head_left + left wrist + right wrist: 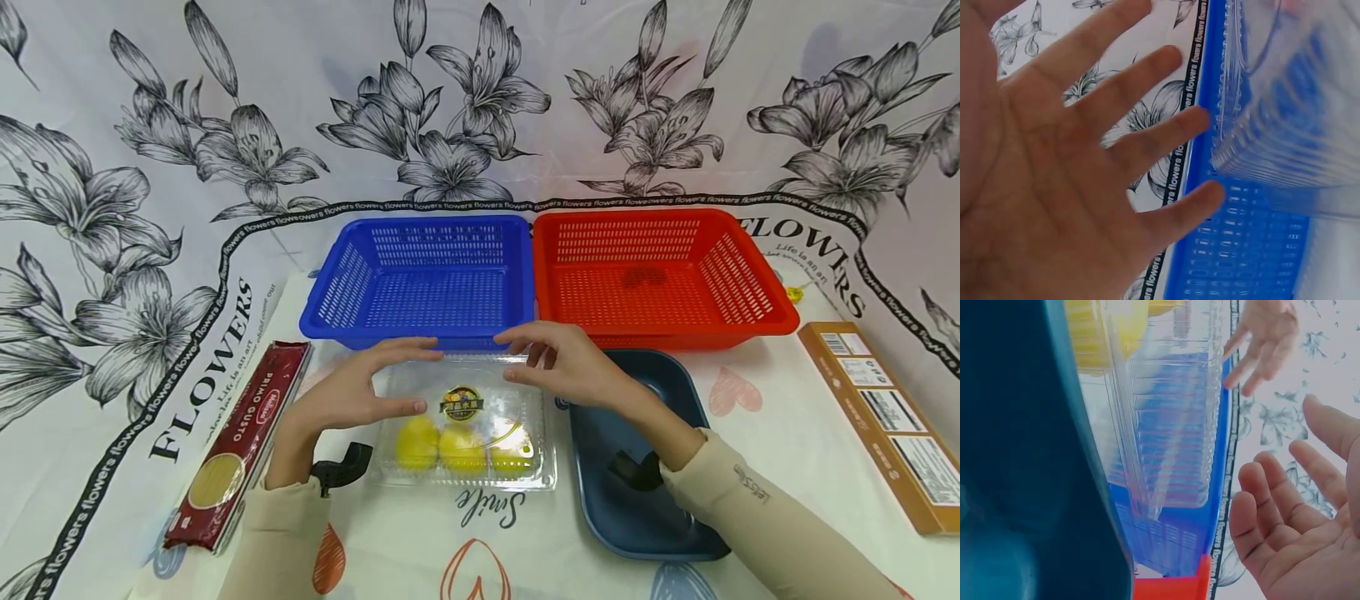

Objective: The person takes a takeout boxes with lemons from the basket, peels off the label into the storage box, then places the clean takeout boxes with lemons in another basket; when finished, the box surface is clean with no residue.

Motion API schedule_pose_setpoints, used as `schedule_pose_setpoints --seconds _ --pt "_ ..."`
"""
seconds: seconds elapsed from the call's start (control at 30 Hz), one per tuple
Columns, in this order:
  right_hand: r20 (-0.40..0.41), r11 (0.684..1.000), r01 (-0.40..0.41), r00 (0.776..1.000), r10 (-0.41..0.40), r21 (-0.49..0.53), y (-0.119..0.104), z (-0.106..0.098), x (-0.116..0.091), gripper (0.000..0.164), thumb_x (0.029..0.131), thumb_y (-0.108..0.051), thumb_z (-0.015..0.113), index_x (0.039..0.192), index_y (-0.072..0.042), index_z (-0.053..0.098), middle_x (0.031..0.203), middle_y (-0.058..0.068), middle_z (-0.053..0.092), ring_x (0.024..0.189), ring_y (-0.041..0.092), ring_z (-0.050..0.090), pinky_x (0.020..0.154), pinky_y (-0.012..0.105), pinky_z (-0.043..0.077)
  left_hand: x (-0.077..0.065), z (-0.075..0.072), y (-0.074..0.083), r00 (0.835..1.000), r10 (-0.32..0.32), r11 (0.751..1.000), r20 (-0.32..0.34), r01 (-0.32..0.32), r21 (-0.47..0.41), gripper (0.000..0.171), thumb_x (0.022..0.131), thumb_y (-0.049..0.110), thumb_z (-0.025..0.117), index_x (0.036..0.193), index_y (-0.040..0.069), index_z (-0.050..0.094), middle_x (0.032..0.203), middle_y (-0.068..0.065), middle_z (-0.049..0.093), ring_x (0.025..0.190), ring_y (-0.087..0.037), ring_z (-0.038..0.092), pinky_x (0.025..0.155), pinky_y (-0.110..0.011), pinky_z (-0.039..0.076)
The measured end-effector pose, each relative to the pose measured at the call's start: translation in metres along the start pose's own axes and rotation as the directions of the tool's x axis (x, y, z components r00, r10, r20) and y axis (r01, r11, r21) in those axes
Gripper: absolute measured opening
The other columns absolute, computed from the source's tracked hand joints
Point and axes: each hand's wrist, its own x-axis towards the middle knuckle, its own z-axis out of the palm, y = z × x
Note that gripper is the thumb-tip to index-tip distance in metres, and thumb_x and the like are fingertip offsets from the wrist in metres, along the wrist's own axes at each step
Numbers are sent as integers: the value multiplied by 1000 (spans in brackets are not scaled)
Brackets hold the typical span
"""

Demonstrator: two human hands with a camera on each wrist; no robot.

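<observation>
A transparent plastic fruit box [495, 379] lies in the middle of the table, its lid down and a dark round label on top. Yellow round fruits [462, 447] show through its near side. My left hand [352, 387] hovers over the box's left side, fingers spread and nothing held, as the palm [1079, 144] in the left wrist view also shows. Over the far right corner is my right hand [570, 358], fingers loosely bent and holding nothing. In the right wrist view that hand [1304, 531] appears apart from the box's ridged wall [1172, 437].
Behind the box stand a blue basket [438, 246] and, to its right, a red basket [630, 242]. A dark blue tray [615, 500] lies beneath my right forearm. At left is a red pasta packet [240, 433], at far right a long brown carton [885, 425].
</observation>
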Motion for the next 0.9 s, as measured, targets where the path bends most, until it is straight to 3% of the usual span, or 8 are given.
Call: schedule_pose_setpoints --seconds 0.3,0.43,0.57,0.7,0.9 --pt "100 999 36 994 -33 -32 1 14 14 37 89 -23 79 123 -9 72 116 7 74 96 20 64 81 37 56 1 6 -14 997 41 999 67 -42 6 60 86 30 81 142 22 61 162 -5 43 154 -37 30 118 -69 27" --pt "142 997 56 989 -49 -49 2 23 22 34 89 -25 79 120 -12 74 118 6 73 107 28 63 88 44 55 2 7 -19 996 38 999 81 -38 8 62 86 26 82 143 19 60 164 -5 39 155 -39 24 118 -71 25" --pt "169 992 81 984 -64 -95 3 32 27 32 88 -25 81 118 -15 76 121 1 70 116 24 55 95 43 50 3 8 -21 994 25 999 102 -27 17 63 85 27 83 144 21 59 166 -4 36 156 -41 20 118 -73 22" --pt "198 986 107 977 -79 -131 3 37 29 34 86 -24 82 118 -15 76 124 -1 69 112 19 49 95 36 43 2 8 -21 992 17 1000 124 -17 4 65 85 26 83 145 23 59 167 -5 33 157 -42 18 118 -73 21" --pt "233 973 120 970 -73 -196 5 43 32 36 87 -28 82 121 -19 76 119 -2 69 105 17 47 89 36 36 3 8 -24 990 20 1000 143 -16 -24 66 85 23 83 146 22 58 169 -5 30 157 -42 17 118 -72 23"
